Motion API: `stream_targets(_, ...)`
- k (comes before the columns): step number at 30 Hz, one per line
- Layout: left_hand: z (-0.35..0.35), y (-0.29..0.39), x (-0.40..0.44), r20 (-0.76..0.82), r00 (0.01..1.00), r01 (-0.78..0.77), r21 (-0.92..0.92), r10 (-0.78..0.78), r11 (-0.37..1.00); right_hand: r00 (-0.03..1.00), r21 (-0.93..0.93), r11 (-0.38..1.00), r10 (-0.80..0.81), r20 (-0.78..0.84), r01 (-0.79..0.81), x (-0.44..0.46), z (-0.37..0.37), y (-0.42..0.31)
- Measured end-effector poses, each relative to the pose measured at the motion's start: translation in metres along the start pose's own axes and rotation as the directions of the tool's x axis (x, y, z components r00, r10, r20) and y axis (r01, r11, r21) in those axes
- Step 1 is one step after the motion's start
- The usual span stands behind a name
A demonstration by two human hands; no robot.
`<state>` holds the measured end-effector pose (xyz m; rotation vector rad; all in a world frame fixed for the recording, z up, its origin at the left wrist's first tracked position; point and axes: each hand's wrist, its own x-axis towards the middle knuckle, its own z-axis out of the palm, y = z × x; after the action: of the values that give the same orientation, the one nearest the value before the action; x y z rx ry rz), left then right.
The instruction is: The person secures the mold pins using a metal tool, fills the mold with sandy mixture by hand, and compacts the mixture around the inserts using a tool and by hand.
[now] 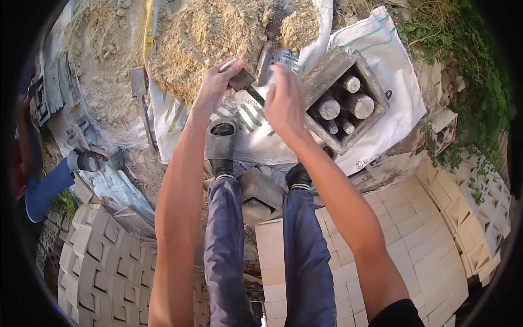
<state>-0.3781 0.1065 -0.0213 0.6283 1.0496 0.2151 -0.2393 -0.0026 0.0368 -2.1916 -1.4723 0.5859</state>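
My left hand [216, 82] is closed around a small brown block-like piece [242, 79], held just in front of the sand heap. My right hand [286, 101] is slightly blurred, its fingers reaching forward and the thumb apart from them; nothing shows in its grasp. Close beside its fingertips lies the grey handle-like part of a tool [264, 64], whose dark end runs into the sand. Right of that hand stands a worn rectangular mould box [314, 76] with several round-topped cylinders [360, 106] inside, of differing widths.
A heap of damp yellowish sand [201, 41] lies on white printed sacks [403, 71]. A flat-bladed tool [138, 83] rests left of it. Stacked pale blocks stand at lower left [103, 261] and right [392, 245]. Another person's leg [49, 188] is at far left.
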Motion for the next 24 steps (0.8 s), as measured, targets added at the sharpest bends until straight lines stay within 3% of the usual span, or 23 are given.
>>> stream_targets(2,-0.004,0.001,-0.009,-0.034,0.999,0.003,0.086,0.000,0.996,0.962,-0.251,0.930,0.245,-0.121,-0.268,-0.035,-0.018,0.014)
stream_targets(3,-0.007,-0.005,-0.013,-0.091,0.996,-0.005,0.079,0.012,0.997,0.959,-0.243,0.930,0.250,-0.132,-0.276,-0.054,-0.017,0.029)
stream_targets(5,-0.010,-0.013,-0.024,-0.138,0.990,-0.016,0.069,0.025,0.998,0.945,-0.400,0.873,0.325,0.049,-0.280,-0.091,-0.011,0.061)
stream_targets(6,-0.011,-0.017,-0.028,-0.128,0.992,-0.016,0.074,0.025,0.997,0.942,-0.401,0.869,0.332,0.039,-0.290,-0.095,-0.011,0.065)
stream_targets(9,-0.011,-0.023,-0.036,-0.208,0.975,-0.070,0.062,0.081,0.996,0.895,-0.407,0.880,0.366,0.255,-0.244,-0.099,-0.009,0.073)
stream_targets(14,0.029,-0.006,-0.065,-0.160,0.968,-0.167,0.174,0.195,0.970,0.871,-0.344,0.897,0.385,0.305,-0.276,-0.100,-0.012,0.080)
stream_targets(16,0.044,-0.001,-0.082,-0.189,0.944,-0.160,0.455,0.271,0.876,0.819,-0.400,0.885,0.405,0.406,-0.239,-0.098,-0.016,0.080)
stream_targets(17,0.051,0.001,-0.094,-0.179,0.944,-0.166,0.470,0.278,0.867,0.841,-0.344,0.906,0.378,0.387,-0.248,-0.099,-0.014,0.084)
stream_targets(19,0.077,0.012,-0.125,-0.246,0.920,-0.042,0.715,0.306,0.698,0.829,-0.356,0.901,0.388,0.403,-0.249,-0.098,-0.018,0.082)
stream_targets(22,0.122,0.014,-0.159,-0.276,0.923,0.071,0.808,0.269,0.586,0.808,-0.350,0.903,0.393,0.439,-0.249,-0.099,-0.025,0.080)
stream_targets(24,0.139,-0.013,-0.171,-0.106,0.921,-0.090,0.879,0.375,0.469,0.851,-0.304,0.928,0.332,0.407,-0.216,-0.101,-0.026,0.081)
